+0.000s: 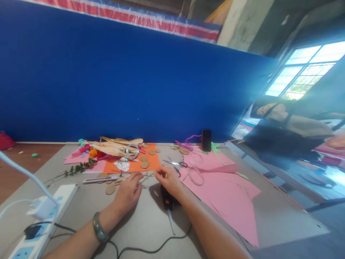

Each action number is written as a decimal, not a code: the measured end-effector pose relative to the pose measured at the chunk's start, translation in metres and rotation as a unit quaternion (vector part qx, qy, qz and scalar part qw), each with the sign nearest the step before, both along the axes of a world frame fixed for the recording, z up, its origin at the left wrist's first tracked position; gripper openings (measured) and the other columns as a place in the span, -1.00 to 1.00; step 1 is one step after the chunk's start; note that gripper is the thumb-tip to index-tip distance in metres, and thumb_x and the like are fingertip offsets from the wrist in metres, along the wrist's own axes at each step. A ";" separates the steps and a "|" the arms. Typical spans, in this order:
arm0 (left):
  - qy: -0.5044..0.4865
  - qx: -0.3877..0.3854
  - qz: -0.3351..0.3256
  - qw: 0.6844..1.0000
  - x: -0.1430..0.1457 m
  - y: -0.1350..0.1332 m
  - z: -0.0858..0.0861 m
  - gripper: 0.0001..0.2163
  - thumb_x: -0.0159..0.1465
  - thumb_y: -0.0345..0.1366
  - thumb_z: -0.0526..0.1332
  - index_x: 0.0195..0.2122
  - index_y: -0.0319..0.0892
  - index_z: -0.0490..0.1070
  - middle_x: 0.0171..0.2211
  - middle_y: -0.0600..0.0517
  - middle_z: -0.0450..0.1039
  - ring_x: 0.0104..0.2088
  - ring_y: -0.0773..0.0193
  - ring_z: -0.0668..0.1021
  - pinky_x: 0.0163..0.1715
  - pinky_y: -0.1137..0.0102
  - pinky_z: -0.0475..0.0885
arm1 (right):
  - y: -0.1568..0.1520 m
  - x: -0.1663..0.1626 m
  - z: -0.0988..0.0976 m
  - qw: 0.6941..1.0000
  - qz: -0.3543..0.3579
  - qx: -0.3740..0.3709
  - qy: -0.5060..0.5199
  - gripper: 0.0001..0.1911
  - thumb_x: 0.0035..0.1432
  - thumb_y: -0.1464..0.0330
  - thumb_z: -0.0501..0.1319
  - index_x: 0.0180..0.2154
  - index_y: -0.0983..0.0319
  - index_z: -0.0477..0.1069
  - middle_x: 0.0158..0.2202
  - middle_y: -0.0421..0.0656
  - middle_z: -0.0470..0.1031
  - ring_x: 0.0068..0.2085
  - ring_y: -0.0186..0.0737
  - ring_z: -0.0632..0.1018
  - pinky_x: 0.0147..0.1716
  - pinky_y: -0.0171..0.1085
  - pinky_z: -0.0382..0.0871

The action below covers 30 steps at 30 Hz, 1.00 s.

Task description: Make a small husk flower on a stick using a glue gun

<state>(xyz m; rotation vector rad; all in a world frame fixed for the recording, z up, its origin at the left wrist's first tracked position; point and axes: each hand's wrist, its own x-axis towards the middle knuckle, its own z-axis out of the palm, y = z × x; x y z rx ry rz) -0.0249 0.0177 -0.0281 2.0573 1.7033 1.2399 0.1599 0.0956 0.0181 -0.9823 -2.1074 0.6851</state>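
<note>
Between my two hands, just above the grey tabletop, stretches a thin pale-green strip. The fingertips of my left hand close on its lower end. My right hand pinches the upper end between thumb and fingers. Under my right wrist lies a black tool with an orange part, which looks like a hot glue gun; my arm partly hides it. A grey-white utility knife and a round wooden slice lie beside my left hand. Black scissors rest beyond my right hand.
A white power strip with plugs and cables runs along the left. Pink paper covers the right side. Dried husks, an orange sheet and a leafy sprig lie behind. A phone stands against the blue partition.
</note>
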 end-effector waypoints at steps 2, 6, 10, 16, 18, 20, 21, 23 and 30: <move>-0.115 -0.018 -0.034 0.993 0.006 -0.002 0.006 -0.76 0.26 -0.27 0.17 -0.10 -0.16 0.53 -0.13 -0.12 0.56 -0.17 0.12 0.57 -0.16 0.26 0.47 | -0.009 -0.005 0.001 0.993 -0.002 0.113 -0.036 -0.82 0.15 0.40 0.20 -0.51 0.24 0.40 -0.53 -0.22 0.47 -0.47 -0.31 0.41 -0.28 -0.25 0.23; -0.323 -0.095 -0.036 0.941 0.014 -0.003 0.010 -0.71 0.21 -0.11 0.23 -0.25 -0.22 0.60 -0.37 -0.08 0.60 -0.37 0.18 0.57 -0.38 0.38 0.45 | -0.027 -0.014 -0.001 0.941 0.015 0.316 -0.120 -0.85 0.16 0.46 0.18 -0.47 0.25 0.39 -0.49 -0.17 0.48 -0.38 -0.23 0.42 -0.27 -0.21 0.14; -0.391 -0.137 -0.033 0.909 0.016 -0.003 0.009 -0.68 0.17 -0.05 0.27 -0.33 -0.24 0.59 -0.66 0.09 0.37 -0.62 0.35 0.38 -0.59 0.48 0.28 | -0.038 -0.018 0.000 0.900 0.016 0.399 -0.178 -0.79 0.24 0.46 0.10 -0.46 0.26 0.37 -0.51 -0.15 0.44 -0.42 -0.21 0.37 -0.35 -0.19 0.07; -0.480 -0.159 -0.029 0.862 0.014 -0.005 0.014 -0.67 0.15 -0.01 0.28 -0.46 -0.23 0.49 -0.70 0.16 0.24 -0.68 0.42 0.30 -0.65 0.52 0.23 | -0.037 -0.012 0.018 0.931 0.081 0.310 -0.173 -0.81 0.26 0.30 0.14 -0.33 0.24 0.45 -0.42 -0.12 0.54 -0.34 -0.18 0.46 -0.26 -0.20 0.13; -0.491 -0.153 -0.019 0.857 0.013 -0.003 0.016 -0.68 0.14 -0.02 0.29 -0.40 -0.23 0.50 -0.71 0.17 0.24 -0.69 0.44 0.28 -0.67 0.55 0.19 | -0.027 -0.001 0.028 0.943 0.043 0.231 -0.237 -0.75 0.28 0.26 0.12 -0.36 0.24 0.47 -0.38 -0.08 0.57 -0.29 -0.16 0.51 -0.17 -0.18 0.17; -0.496 -0.158 -0.015 0.853 0.012 -0.001 0.017 -0.68 0.14 -0.02 0.29 -0.39 -0.22 0.49 -0.74 0.19 0.21 -0.72 0.47 0.23 -0.71 0.57 0.12 | -0.012 0.014 0.035 0.914 -0.086 0.140 -0.370 -0.72 0.28 0.31 0.10 -0.37 0.27 0.50 -0.34 0.02 0.59 -0.25 -0.10 0.55 -0.17 -0.17 0.22; -0.501 -0.164 -0.018 0.850 0.011 0.000 0.017 -0.68 0.14 -0.02 0.29 -0.39 -0.22 0.49 -0.75 0.21 0.19 -0.74 0.48 0.20 -0.72 0.57 0.08 | -0.003 0.023 0.036 0.882 -0.131 0.088 -0.444 -0.78 0.23 0.34 0.15 -0.36 0.29 0.52 -0.31 0.08 0.59 -0.22 -0.05 0.56 -0.17 -0.17 0.24; -0.516 -0.167 -0.024 0.840 0.010 0.001 0.016 -0.69 0.13 -0.02 0.30 -0.40 -0.22 0.47 -0.75 0.22 0.18 -0.75 0.50 0.18 -0.73 0.58 0.04 | 0.012 0.038 0.034 0.861 -0.157 0.051 -0.482 -0.90 0.08 0.46 0.25 -0.36 0.35 0.55 -0.34 0.16 0.59 -0.24 0.05 0.59 -0.24 -0.15 0.29; -0.533 -0.141 -0.024 0.834 0.008 0.002 0.018 -0.70 0.05 -0.09 0.38 -0.41 -0.24 0.44 -0.64 0.18 0.29 -0.69 0.53 0.24 -0.69 0.59 0.06 | 0.030 0.054 0.021 0.853 -0.173 -0.002 -0.493 -0.85 0.00 0.47 0.28 -0.32 0.36 0.56 -0.31 0.18 0.59 -0.25 0.07 0.61 -0.33 -0.21 0.34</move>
